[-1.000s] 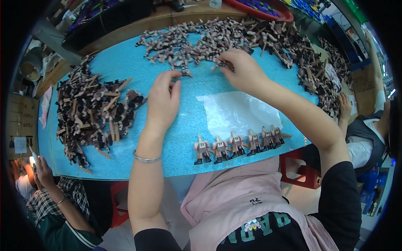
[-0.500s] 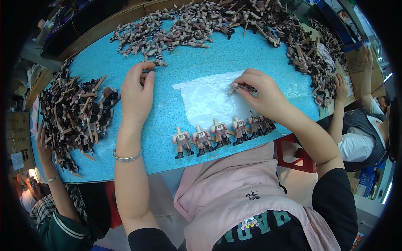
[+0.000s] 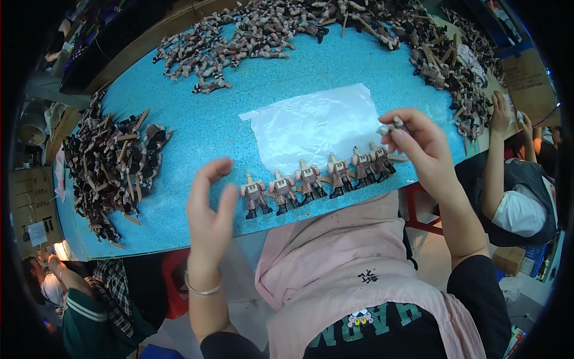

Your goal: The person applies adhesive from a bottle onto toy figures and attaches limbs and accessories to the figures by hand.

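Observation:
My right hand pinches a small pale-and-dark figure part between thumb and fingers, just off the right edge of a crinkled white plastic sheet. Too little of the part shows to tell its exact shape. My left hand is empty, its thumb and fingers apart, beside the left end of a row of headless, armless toy figures. Several of these figures lie side by side along the table's near edge, with dark boots, brownish clothes and pale chests. The row partly overlaps the sheet's lower edge.
Loose limb-like parts are heaped at the far side of the blue table. Dark figures with tan pieces form a left pile and a right pile. A co-worker's hand is near the right pile. Another person sits at lower left.
My left hand has come back from the far parts toward the near edge. My right hand has moved right, off the sheet, with the part. The left co-worker's hand has left the left pile.

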The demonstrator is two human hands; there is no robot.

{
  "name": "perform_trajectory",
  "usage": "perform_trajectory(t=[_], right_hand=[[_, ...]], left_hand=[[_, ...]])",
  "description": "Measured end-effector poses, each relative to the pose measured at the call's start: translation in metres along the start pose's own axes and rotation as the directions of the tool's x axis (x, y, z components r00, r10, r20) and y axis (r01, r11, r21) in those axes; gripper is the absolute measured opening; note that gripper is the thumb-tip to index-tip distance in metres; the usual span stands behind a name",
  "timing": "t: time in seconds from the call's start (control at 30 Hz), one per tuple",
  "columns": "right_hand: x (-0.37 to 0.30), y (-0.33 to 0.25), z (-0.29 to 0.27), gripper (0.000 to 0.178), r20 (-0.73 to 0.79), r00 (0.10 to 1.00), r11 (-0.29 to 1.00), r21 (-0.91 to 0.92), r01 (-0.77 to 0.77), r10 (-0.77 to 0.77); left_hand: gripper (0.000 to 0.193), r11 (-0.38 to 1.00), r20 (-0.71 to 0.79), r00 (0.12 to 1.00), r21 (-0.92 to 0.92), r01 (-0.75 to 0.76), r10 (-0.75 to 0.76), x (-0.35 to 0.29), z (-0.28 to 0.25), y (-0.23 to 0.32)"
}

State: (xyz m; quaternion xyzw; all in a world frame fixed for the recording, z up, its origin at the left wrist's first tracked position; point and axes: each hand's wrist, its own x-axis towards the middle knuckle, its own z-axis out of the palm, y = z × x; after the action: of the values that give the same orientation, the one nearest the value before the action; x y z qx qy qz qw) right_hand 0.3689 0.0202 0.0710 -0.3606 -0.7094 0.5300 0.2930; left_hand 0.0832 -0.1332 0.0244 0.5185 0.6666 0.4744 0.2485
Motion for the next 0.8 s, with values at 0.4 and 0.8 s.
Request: perform_trajectory(t=[0.4,0.8], right_hand=[[-0.057,0.006,0.013,0.035,0.081,0.958,0.875,0.392,-0.284,0.275],[-0.077,0.014,0.055,0.016,0.305,0.931,0.75,0.564,-0.345,0.199]], left_hand=[[0.059,0.937,0.196,0.962,0.258,-0.235,0.188,-0.033,0.003,0.001],[0.056,0.984,0.105,0.991,-0.153,0.094,-0.078,-0.096,0.005,0.022]])
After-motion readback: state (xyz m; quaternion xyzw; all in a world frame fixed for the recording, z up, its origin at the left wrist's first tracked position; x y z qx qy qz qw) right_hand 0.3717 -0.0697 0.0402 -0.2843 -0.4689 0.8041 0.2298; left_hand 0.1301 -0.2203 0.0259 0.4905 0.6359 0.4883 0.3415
